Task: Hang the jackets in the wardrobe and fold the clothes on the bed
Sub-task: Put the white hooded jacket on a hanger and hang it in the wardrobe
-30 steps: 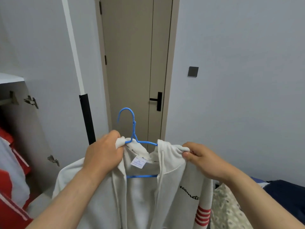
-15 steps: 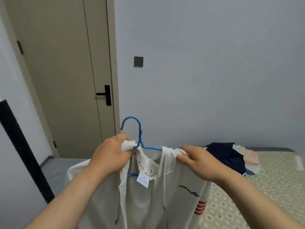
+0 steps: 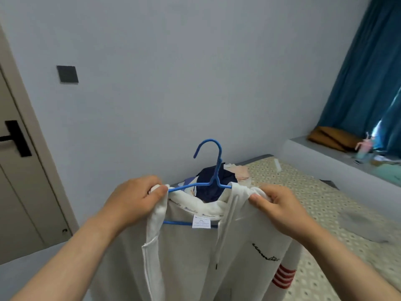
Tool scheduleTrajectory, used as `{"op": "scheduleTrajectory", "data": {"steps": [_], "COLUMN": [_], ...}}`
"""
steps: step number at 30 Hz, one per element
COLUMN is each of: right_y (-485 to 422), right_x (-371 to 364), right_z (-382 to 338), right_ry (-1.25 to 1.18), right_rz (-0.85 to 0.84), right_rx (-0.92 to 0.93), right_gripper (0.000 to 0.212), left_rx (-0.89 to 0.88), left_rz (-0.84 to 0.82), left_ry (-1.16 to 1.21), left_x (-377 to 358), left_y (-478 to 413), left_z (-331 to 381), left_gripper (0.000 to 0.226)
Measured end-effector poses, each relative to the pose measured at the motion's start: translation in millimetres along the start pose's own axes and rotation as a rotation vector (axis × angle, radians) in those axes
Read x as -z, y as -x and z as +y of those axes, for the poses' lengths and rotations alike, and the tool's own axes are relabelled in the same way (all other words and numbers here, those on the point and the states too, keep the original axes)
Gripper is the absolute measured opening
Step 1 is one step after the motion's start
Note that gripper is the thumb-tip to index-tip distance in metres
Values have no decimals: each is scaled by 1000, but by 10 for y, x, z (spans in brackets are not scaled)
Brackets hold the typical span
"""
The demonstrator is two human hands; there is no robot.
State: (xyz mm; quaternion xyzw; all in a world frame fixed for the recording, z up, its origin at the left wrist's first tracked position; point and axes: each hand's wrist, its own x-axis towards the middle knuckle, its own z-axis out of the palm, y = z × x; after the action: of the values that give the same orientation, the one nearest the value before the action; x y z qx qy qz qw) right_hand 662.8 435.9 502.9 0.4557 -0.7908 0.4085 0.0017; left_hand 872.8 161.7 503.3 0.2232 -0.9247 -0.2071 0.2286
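Left grip (image 3: 138, 200) closed on the collar edge of the white jacket (image 3: 191, 257), fabric bunched in curled fingers; right grip (image 3: 280, 207) pinches the opposite edge. Jacket sits on a blue hanger (image 3: 213, 161), held up in the air near the bed (image 3: 314, 203). Navy garment (image 3: 206, 177) lies heaped on the bed behind.

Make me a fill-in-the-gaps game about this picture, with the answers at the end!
1. The left hand and the right hand both hold the white ____.
2. It hangs on a ____ hanger.
3. The stripes on its sleeve are ____.
4. A pile of clothes lies on the ____.

Missing words: jacket; blue; red; bed.
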Motion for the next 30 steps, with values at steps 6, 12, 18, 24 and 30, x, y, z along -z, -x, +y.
{"op": "scheduleTrajectory", "data": {"steps": [6,12,18,24,30], "right_y": [67,37,301,624,789], "right_x": [447,781,1274,1637,1869], "right_z": [473,818,1214,1437,1363], "right_ry": [86,92,29,82,176], "right_rz": [21,129,327,480,543], "right_rx": [-44,-63,-171,-293,-359], "right_gripper": [37,31,39,40,48], "left_rx": [-53,-169,-237,-422,-588], "left_rz": [-48,-125,-420,-186,-163], "left_ry": [36,136,321,11,143], "left_x": [-501,-761,-956,-1554,-1963], "left_y": [-468,-855,-1389,-1766,-1888], "left_z": [541,1113,1559,2121,2802], "left_gripper": [42,29,15,38,37]}}
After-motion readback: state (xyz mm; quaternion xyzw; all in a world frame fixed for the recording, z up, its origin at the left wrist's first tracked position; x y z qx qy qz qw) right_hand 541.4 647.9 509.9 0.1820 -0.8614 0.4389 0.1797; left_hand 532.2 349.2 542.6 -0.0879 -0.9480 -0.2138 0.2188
